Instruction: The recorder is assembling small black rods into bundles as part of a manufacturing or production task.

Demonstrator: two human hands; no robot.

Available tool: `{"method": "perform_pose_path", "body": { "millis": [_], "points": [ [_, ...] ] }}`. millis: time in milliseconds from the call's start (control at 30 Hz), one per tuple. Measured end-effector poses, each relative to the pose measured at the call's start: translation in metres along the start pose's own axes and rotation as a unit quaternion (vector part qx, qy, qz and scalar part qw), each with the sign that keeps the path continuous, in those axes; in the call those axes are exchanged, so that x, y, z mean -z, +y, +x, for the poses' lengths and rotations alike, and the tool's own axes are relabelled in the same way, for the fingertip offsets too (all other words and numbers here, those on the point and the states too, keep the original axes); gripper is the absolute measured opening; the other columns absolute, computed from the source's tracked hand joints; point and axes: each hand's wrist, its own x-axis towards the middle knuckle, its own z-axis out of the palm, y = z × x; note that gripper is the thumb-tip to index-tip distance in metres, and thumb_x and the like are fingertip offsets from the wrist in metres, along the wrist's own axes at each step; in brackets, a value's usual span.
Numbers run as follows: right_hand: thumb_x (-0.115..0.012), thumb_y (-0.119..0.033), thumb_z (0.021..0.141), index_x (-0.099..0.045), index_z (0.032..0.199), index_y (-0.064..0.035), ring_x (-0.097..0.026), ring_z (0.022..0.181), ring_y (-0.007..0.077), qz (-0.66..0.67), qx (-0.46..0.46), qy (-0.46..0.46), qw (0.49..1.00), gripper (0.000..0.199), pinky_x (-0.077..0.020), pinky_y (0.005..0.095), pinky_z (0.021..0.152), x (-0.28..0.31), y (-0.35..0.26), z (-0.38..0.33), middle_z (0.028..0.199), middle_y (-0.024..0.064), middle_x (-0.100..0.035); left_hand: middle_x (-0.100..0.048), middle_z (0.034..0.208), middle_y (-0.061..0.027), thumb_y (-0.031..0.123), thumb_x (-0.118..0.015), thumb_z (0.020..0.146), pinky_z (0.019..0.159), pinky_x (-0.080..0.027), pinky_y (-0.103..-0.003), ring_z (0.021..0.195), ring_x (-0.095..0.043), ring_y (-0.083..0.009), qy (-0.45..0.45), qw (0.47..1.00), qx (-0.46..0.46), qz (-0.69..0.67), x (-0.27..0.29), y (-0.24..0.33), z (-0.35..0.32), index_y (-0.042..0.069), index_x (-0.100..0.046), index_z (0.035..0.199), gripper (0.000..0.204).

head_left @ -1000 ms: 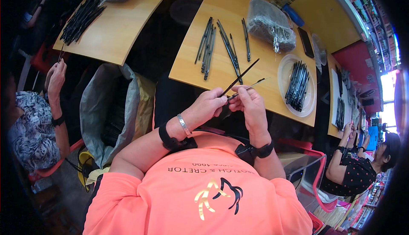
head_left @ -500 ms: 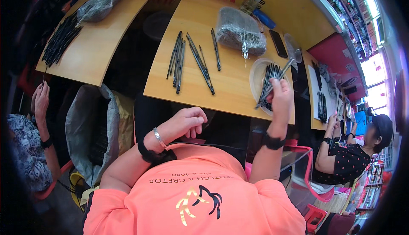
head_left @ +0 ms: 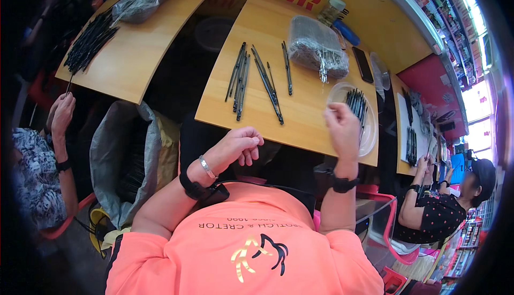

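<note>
My left hand [head_left: 240, 146] hovers in front of the table's near edge, its fingers curled in; whatever they may hold is hidden. My right hand [head_left: 344, 130] is raised at the near right of the table, fingers closed, with nothing visible in them. Just beyond it, slim black pen-like sticks [head_left: 357, 105] lie bundled in a clear shallow plastic tray [head_left: 369, 144], partly covered by that hand. More of these sticks lie on the wooden tabletop: a small group [head_left: 242, 83] at the left, a few [head_left: 267, 87] mid-table and a single bundle [head_left: 287, 69] farther right.
A clear plastic bag [head_left: 318, 43] of small parts stands at the back, near a phone [head_left: 362, 64], a jar [head_left: 332, 9] and a blue object [head_left: 346, 32]. A large open sack [head_left: 123, 150] stands at my left. Co-workers sit at the left [head_left: 40, 172] and right [head_left: 433, 198].
My right hand has let go of the pen-like stick held over the tray and drawn back toward me. My left hand stays curled. The view has shifted slightly.
</note>
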Motion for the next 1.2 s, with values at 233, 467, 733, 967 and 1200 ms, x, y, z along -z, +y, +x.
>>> {"method": "perform_pose_path", "body": {
  "millis": [233, 467, 733, 967, 1200],
  "points": [
    [-0.063, -0.021, 0.076, -0.062, 0.104, -0.0034, -0.064, 0.076, 0.0281, -0.132, 0.079, -0.119, 0.981, 0.033, -0.0496, 0.0376, 0.071, -0.070, -0.044, -0.006, 0.077, 0.0143, -0.065, -0.061, 0.071, -0.0045, 0.022, -0.047, 0.091, 0.048, -0.042, -0.019, 0.054, -0.057, -0.0103, 0.009, 1.000, -0.002, -0.014, 0.002, 0.000, 0.001, 0.005, -0.056, 0.095, 0.020],
    [-0.064, -0.014, 0.073, -0.059, 0.106, -0.0004, -0.064, 0.069, 0.0214, 0.004, -0.016, -0.173, 0.985, 0.037, -0.0493, 0.0329, 0.065, -0.071, -0.034, -0.010, 0.071, 0.0107, -0.064, -0.062, 0.074, -0.0053, 0.021, -0.047, 0.091, 0.048, -0.043, -0.019, 0.056, -0.057, -0.0104, 0.010, 1.000, 0.002, -0.018, 0.005, 0.000, 0.002, 0.003, -0.056, 0.099, 0.021],
    [-0.064, -0.009, 0.076, -0.058, 0.102, 0.0034, -0.060, 0.059, 0.0114, 0.162, -0.015, -0.208, 0.964, 0.029, -0.0479, 0.0256, 0.056, -0.080, -0.054, -0.058, 0.070, 0.0081, -0.064, -0.062, 0.083, -0.0083, 0.016, -0.050, 0.089, 0.057, -0.050, -0.022, 0.067, -0.062, -0.0149, -0.012, 0.991, -0.030, -0.128, -0.007, -0.010, 0.009, 0.001, -0.045, 0.117, 0.032],
    [-0.057, -0.002, 0.083, -0.059, 0.093, 0.0022, -0.060, 0.063, 0.0094, 0.345, -0.042, -0.224, 0.911, 0.011, -0.0484, 0.0241, 0.058, -0.081, -0.049, -0.061, 0.076, 0.0070, -0.065, -0.059, 0.075, -0.0068, 0.012, -0.051, 0.087, 0.050, -0.046, -0.022, 0.056, -0.059, -0.0143, 0.001, 0.987, -0.052, -0.151, 0.001, -0.015, 0.010, 0.005, -0.048, 0.101, 0.016],
    [-0.064, -0.006, 0.082, -0.057, 0.091, 0.0021, -0.057, 0.069, 0.0062, 0.309, -0.066, -0.259, 0.913, 0.014, -0.0472, 0.0212, 0.063, -0.084, -0.045, -0.058, 0.075, 0.0033, -0.062, -0.058, 0.073, -0.0039, 0.019, -0.050, 0.090, 0.050, -0.045, -0.020, 0.058, -0.058, -0.0124, 0.020, 0.995, -0.043, -0.089, -0.005, -0.008, 0.007, 0.006, -0.051, 0.098, 0.015]
  ]
}}
